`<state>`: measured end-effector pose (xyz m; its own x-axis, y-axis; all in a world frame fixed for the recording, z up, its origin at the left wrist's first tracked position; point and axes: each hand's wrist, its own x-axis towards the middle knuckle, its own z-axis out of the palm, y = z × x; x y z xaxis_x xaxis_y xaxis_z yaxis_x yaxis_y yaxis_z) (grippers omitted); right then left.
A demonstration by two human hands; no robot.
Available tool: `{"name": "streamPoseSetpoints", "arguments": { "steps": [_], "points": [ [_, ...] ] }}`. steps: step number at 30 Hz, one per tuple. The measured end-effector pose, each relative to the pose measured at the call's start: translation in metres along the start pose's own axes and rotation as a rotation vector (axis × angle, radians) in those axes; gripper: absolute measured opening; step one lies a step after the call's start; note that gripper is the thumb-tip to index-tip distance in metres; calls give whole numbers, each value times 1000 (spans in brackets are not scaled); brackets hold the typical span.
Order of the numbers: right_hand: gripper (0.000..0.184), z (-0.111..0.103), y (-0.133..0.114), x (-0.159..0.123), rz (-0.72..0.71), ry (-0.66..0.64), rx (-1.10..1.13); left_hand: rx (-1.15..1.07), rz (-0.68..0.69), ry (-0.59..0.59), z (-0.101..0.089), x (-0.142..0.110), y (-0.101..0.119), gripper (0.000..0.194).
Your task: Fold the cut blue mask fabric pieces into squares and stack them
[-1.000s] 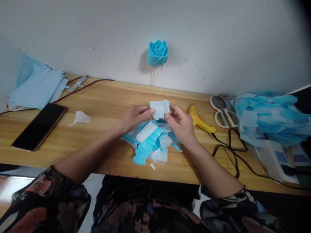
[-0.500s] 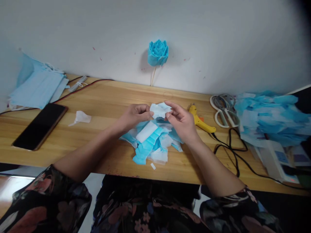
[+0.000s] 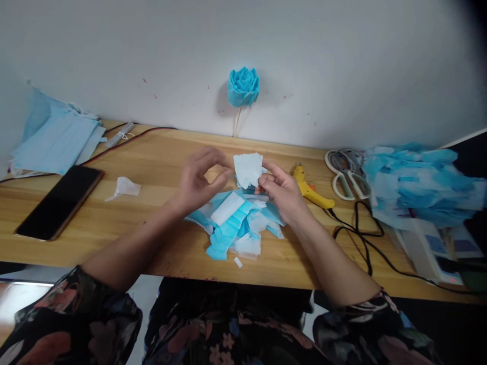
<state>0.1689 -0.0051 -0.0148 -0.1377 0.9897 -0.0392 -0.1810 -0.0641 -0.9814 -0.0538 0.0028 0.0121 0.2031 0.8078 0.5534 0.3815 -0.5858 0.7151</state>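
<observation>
Between the thumb and fingers of my right hand [image 3: 280,186] is a small pale piece of mask fabric [image 3: 248,170], held upright above the table. My left hand [image 3: 203,177] is just left of that piece, thumb and fingers apart with nothing between them; it is a little blurred. Beneath both hands lies a heap of blue and white fabric scraps [image 3: 228,223]. A tiny white strip [image 3: 238,262] rests in front of the heap. Behind, a blue fabric rose [image 3: 243,87] on a thin stick leans against the wall.
To the right are a yellow glue gun [image 3: 314,191] with a black cord, white-handled scissors [image 3: 350,177] and a large pile of blue scraps [image 3: 422,182]. On the left lie a phone [image 3: 61,203], stacked face masks [image 3: 57,137] and a white scrap [image 3: 125,187].
My left hand has let go of the pale fabric piece, moved slightly left and opened. My right hand still holds the piece, which now stands more upright.
</observation>
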Motion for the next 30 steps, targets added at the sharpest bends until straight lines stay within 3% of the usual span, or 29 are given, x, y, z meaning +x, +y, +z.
{"name": "streamPoseSetpoints", "arguments": {
  "steps": [2, 4, 7, 9, 11, 14, 17, 19, 24, 30],
  "points": [
    [48, -1, 1, 0, 16, 3, 4, 106, 194, -35, -2, 1, -2, 10],
    [50, -1, 1, 0, 26, 0, -1, 184, 296, -111, 0, 1, -7, 14],
    [52, -1, 1, -2, 38, -19, -2, 270, 343, -175, 7, 0, -13, 11],
    [54, -1, 0, -3, 52, -46, -15, 254, 342, -134, 12, -1, -14, 7],
    [54, -1, -1, -4, 46, -61, -54, 156, 286, -69, 15, -3, -12, 10],
    [46, -2, -4, -5, -54, -8, -150, -102, 50, -9, 17, -5, -10, 16],
    [39, -2, -8, -8, -187, 23, -239, -325, -217, -13, 17, -5, -8, 26],
    [42, -1, -10, -10, -245, -17, -281, -405, -313, -39, 17, -5, -7, 31],
    [45, 2, -9, -15, -310, -84, -400, -511, -361, -105, 18, -6, 0, 29],
    [20, 4, -3, -14, -370, 88, -502, -592, -441, -116, 18, -6, 8, 29]
  ]
}}
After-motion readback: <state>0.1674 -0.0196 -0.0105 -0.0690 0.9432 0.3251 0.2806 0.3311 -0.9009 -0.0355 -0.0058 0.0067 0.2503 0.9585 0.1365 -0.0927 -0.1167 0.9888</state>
